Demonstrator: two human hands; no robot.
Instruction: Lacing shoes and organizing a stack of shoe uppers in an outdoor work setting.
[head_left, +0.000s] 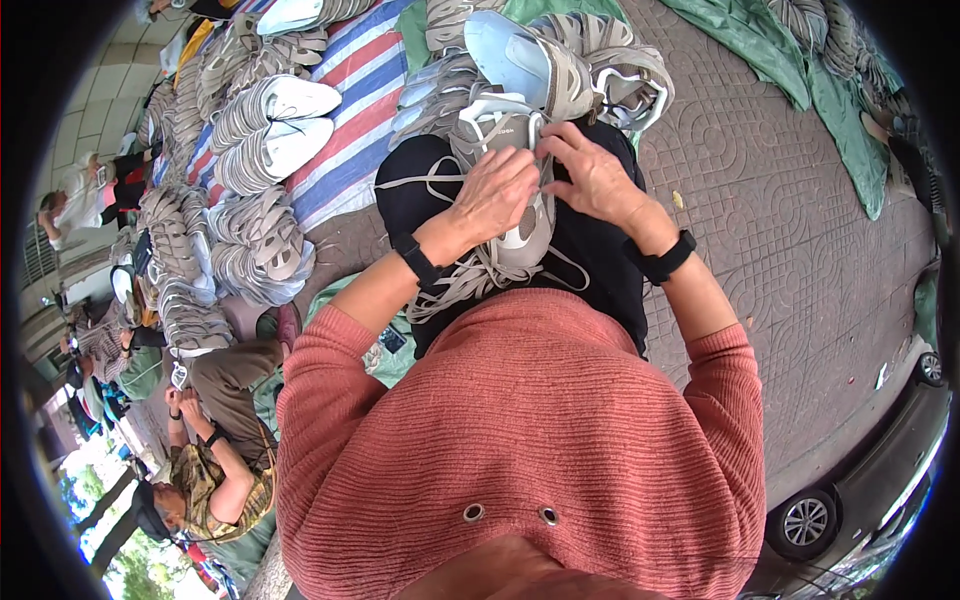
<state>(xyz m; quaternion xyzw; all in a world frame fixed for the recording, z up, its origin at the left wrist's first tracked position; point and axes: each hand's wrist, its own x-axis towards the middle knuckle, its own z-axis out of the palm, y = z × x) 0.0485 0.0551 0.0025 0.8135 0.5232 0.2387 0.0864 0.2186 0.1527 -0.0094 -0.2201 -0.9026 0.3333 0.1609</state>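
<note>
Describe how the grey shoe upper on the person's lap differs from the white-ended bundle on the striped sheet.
The shoe upper lies under the left hand; no hand touches the bundle. The shoe upper's visible face is mostly grey; the bundle's near ends are smooth white. The bundle is many layers nested in rows; the shoe upper lies in front with loose laces.

Left hand (pixel 497 188) covers the middle of the grey shoe upper (pixel 532 240); its curled fingertips are hidden, so can't tell if they pinch a lace. Right hand (pixel 600 182) fingertip contact is unclear too. Top edge cuts the pale shoe stack (pixel 292 14). Dark car (pixel 868 485) is cut off lower right. Seated co-worker's (pixel 232 478) small whitish item (pixel 180 375): too small to identify.
</note>
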